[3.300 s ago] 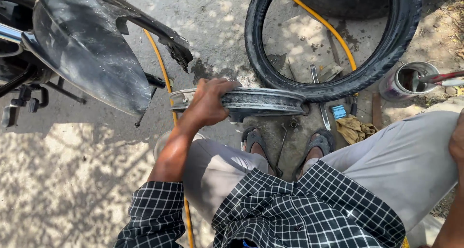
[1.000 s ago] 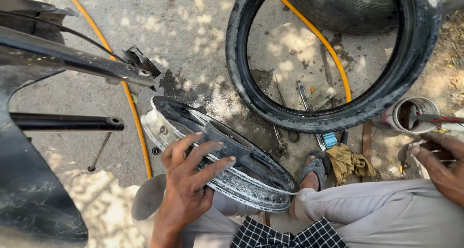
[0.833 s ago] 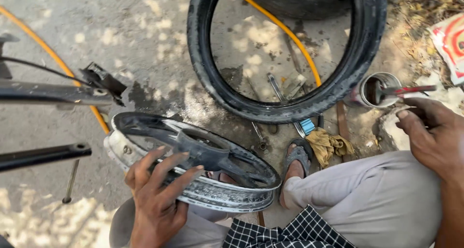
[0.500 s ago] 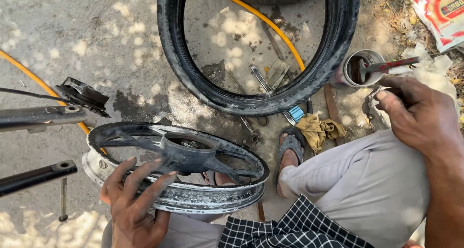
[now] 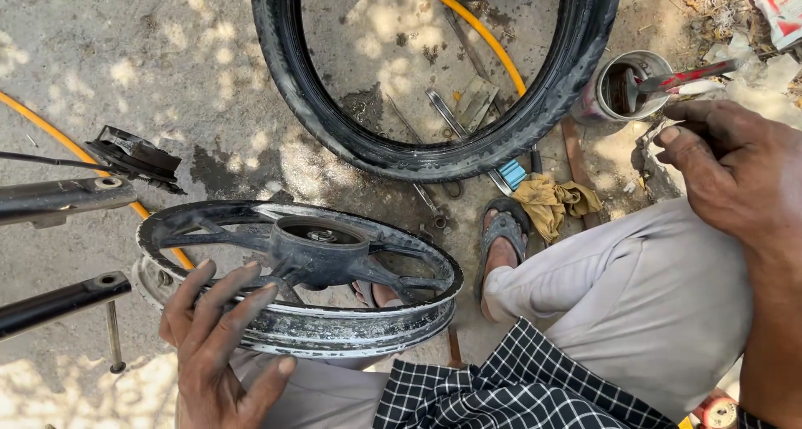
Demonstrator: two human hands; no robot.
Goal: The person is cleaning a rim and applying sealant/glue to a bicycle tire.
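Open-air roadside repair spot: tyre (image 5: 334,137), tools (image 5: 455,120), bare concrete ground (image 5: 125,53).

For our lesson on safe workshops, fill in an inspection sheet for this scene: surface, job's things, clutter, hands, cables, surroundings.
Surface: rough concrete ground, stained, in dappled shade.
Job's things: black spoked metal wheel rim propped at the person's knees; black rubber tyre lying flat beyond it.
Clutter: metal tin with a red-handled tool inside, yellow rag, loose hand tools inside the tyre ring.
Hands: left hand spread open on the rim's edge; right hand empty, near the tin.
Cables: yellow hose running under the tyre.
Surroundings: black frame bars at left; litter at top right.
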